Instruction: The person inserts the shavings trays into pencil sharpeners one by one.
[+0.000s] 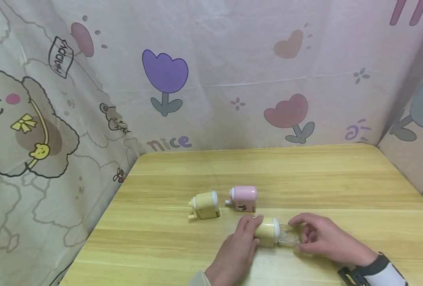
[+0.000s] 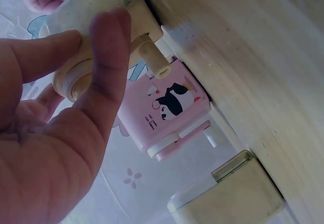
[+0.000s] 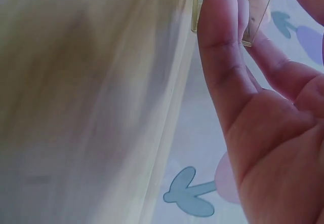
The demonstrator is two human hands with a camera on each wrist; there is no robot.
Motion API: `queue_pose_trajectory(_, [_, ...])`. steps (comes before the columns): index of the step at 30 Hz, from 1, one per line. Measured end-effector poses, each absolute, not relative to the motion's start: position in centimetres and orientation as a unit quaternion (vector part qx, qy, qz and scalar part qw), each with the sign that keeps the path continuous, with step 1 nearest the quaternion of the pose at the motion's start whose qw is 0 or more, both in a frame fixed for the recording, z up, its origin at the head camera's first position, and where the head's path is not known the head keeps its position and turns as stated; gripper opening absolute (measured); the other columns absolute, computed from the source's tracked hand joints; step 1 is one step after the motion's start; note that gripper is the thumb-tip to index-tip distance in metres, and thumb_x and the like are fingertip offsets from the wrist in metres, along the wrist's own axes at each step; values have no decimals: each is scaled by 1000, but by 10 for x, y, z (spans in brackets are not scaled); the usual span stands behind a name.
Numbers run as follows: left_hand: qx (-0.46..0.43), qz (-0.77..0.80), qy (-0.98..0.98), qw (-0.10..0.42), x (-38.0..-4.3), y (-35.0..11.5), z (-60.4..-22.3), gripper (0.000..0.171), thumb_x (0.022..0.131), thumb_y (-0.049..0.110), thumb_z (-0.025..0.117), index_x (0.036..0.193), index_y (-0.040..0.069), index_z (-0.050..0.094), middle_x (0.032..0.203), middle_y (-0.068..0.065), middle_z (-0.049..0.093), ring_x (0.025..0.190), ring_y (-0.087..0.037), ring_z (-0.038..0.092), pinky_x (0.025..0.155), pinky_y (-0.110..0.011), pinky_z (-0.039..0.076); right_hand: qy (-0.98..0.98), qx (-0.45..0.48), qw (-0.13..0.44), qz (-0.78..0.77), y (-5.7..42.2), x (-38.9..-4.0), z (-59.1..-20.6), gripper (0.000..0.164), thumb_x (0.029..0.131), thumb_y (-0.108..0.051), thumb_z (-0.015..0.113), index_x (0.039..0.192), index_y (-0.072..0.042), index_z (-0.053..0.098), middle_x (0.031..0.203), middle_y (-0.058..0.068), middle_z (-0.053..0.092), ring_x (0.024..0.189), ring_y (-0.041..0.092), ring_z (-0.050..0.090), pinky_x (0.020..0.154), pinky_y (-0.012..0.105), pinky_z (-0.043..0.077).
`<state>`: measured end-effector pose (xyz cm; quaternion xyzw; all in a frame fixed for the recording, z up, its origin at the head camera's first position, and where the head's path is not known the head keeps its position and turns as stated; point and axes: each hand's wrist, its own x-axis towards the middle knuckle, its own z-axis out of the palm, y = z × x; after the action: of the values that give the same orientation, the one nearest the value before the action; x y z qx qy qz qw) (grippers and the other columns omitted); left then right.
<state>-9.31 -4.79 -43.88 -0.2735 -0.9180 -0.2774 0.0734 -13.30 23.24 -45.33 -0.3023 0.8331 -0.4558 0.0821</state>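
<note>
My left hand grips a yellow crank pencil sharpener that lies on the table, thumb and fingers around its end. In the left wrist view, the sharpener's crank sticks out beside the fingers. A clear plastic shavings drawer projects from the right side of the sharpener, close against its white rim. Around that drawer's outer end, my right hand pinches with thumb and fingers. Part of the drawer shows between the fingers in the right wrist view.
Behind the hands stands a pink sharpener with a panda print. Left of it is a second yellow sharpener, its crank facing left. Printed cloth hangs behind and at both sides of the wooden table.
</note>
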Motion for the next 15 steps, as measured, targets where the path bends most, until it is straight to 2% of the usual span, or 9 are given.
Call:
queue_pose_trajectory(9, [-268, -282, -918, 70, -93, -48, -437, 51, 98, 19, 50, 147, 20, 33, 134, 4, 41, 77, -5, 56, 66, -18, 47, 839, -303, 84, -443, 229, -135, -453, 57, 78, -28, 77, 123, -4, 53, 79, -5, 56, 68, 7, 56, 56, 28, 50])
queue_pose_trajectory(15, [-278, -278, -916, 80, -93, -48, -439, 51, 98, 18, 51, 146, 18, 34, 134, 2, 41, 75, -5, 55, 66, -18, 47, 838, -322, 63, -437, 226, -134, -455, 56, 77, -29, 77, 122, -6, 55, 81, -6, 56, 69, 5, 55, 58, 27, 50])
